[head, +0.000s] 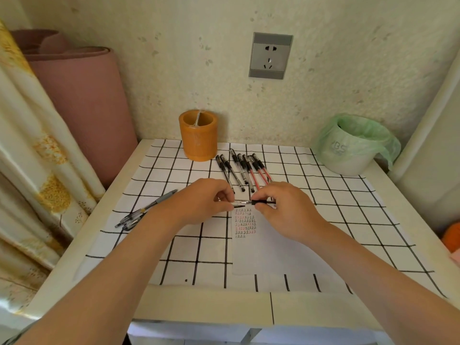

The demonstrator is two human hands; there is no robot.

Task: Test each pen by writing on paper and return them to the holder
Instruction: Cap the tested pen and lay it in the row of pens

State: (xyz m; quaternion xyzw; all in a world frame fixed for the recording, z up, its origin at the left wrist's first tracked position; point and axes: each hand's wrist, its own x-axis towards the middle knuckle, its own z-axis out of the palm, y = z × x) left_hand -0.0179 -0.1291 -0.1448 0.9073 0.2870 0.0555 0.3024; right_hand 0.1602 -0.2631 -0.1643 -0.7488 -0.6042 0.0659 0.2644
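The pen [258, 202] lies level just above the top of the paper [263, 255]. The right hand [286, 210] pinches its black grip, and the left hand [209, 200] pinches what looks like the cap [236, 203] at the tip. I cannot tell if the cap goes off or on; in both cases it should slide straight along the pen's line. The row of pens [242, 170] lies behind the hands, and the orange holder [198, 140] stands near the wall.

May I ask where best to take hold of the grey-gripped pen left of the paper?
I'd pinch the grey-gripped pen at its grey sleeve, from above, fingers across the barrel: it lies flat, and that end juts clear of the pens bunched at its lower end.
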